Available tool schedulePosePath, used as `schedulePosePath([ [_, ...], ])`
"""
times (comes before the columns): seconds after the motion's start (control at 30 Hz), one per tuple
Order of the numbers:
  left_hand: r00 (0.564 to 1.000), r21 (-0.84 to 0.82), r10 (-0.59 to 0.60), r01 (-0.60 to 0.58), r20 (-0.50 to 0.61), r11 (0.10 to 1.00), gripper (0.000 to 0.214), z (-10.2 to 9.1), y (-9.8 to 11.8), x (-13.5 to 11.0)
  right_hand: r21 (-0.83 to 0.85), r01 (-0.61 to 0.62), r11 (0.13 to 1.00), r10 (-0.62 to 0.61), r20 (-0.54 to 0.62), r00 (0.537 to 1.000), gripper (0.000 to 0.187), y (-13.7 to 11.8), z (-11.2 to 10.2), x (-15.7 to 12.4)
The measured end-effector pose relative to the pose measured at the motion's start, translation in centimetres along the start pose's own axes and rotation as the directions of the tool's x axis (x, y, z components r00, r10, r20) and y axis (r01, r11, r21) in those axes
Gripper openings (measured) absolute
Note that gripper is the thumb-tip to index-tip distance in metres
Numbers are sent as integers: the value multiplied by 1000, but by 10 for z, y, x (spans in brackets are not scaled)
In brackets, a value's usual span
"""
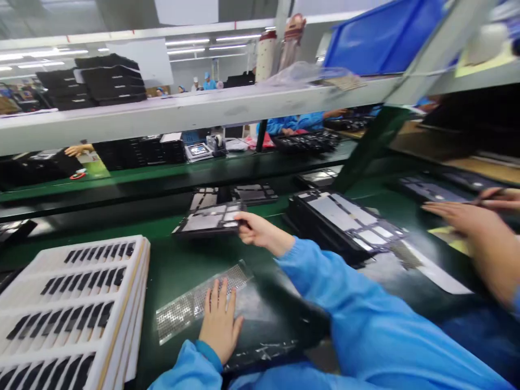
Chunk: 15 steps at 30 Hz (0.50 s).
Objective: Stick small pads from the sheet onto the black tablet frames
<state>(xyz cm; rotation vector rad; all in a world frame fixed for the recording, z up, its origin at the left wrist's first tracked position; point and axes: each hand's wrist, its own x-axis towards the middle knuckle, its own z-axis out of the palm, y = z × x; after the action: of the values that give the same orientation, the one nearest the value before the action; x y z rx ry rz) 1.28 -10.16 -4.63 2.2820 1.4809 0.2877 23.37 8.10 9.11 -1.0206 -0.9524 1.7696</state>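
My right hand [260, 232] pinches the right end of a flat black panel with pale grey-white patches [209, 218], tilted above the green bench. What the panel is I cannot tell. My left hand [220, 319] lies flat, fingers spread, over a clear sheet covered in small silvery dots or squares [176, 320]. Its fingertips rest on the sheet's lower edge. Two similar panels lie behind the held one, among them a dark one with grey patches [255, 193]. To the right of my right hand stands a stack of such black panels [339, 219].
White foam trays [143, 281] with rows of black pieces are stacked at left. Another person's hands [479, 227] work at the right edge. A green slanted post [369, 146] and a white shelf [195, 114] cross above the bench. A blue bin [377, 40] sits on the shelf.
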Motion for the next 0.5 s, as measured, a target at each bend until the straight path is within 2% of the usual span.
schedulePosePath([
  [0.07,999,-60,30,-28,36,998,69,-4,16,4,5,26,1000,-25,-107,994,30,3,-59,-68],
  [0.1,996,-97,68,-62,57,993,71,-5,29,8,5,66,998,-64,-165,984,36,3,-86,-99],
  [0.2,967,-239,237,-209,96,948,73,-3,84,34,-30,196,980,-195,-307,932,57,-4,-147,-167],
  [0.27,941,-330,331,-289,77,899,70,1,128,67,-78,249,965,-260,-371,891,64,-13,-173,-188],
  [0.37,937,-417,349,-312,13,854,59,4,189,128,-182,237,954,-294,-437,850,66,-24,-199,-196],
  [0.43,949,-447,315,-295,-32,844,56,5,222,165,-270,156,950,-271,-467,842,68,-29,-214,-199],
  [0.5,957,-457,284,-279,-59,844,55,6,247,193,-381,24,924,-225,-493,840,67,-31,-228,-210],
])
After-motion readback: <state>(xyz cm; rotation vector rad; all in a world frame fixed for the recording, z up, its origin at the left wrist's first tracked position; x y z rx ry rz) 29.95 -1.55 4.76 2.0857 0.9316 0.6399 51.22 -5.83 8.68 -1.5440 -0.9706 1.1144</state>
